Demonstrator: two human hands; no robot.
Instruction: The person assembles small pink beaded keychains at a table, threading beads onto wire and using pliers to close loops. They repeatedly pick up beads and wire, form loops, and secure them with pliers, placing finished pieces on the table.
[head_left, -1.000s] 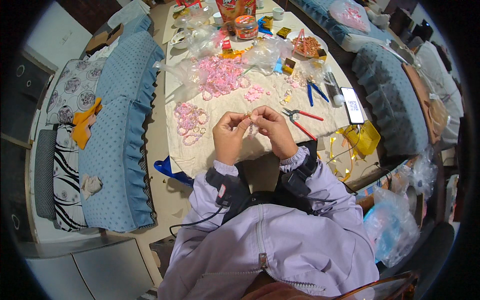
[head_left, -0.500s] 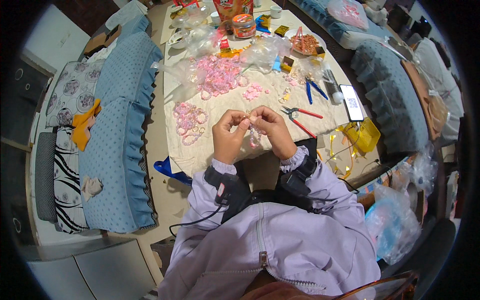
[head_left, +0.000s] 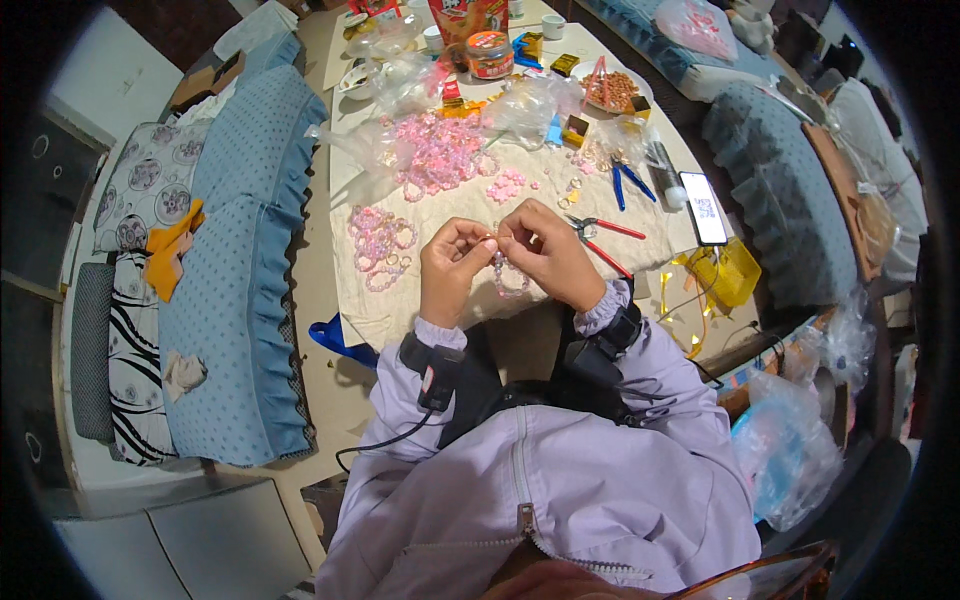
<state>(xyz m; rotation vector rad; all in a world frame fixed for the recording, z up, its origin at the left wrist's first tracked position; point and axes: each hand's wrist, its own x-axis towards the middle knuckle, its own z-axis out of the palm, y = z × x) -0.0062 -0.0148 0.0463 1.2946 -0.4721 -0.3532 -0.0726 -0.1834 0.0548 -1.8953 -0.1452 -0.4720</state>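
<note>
Over the near edge of the cloth-covered table, my left hand [head_left: 450, 268] and my right hand [head_left: 550, 257] meet fingertip to fingertip. A beaded bracelet [head_left: 512, 286] in pink and clear beads hangs in a loop below the right fingers. Both hands pinch at its upper end; the small part between the fingertips is too tiny to make out. Left of my hands lies a heap of finished-looking pink bead bracelets [head_left: 375, 240]. Beyond them is a larger pile of pink beaded strands [head_left: 435, 150], with loose pink beads [head_left: 507, 185] beside it. Red-handled pliers [head_left: 610, 240] lie right of my right hand.
Blue-handled pliers [head_left: 630, 184], a lit phone [head_left: 703, 208] and a yellow basket [head_left: 735, 272] are on the right. Farther back stand a lidded jar [head_left: 489, 56], plastic bags [head_left: 525, 110] and a plate of nuts [head_left: 590, 98]. Blue-covered sofas [head_left: 235, 260] flank the table.
My right hand has turned and shifted slightly right, its knuckles higher. My left hand has moved slightly left. The bracelet's loop now hangs more open and visible.
</note>
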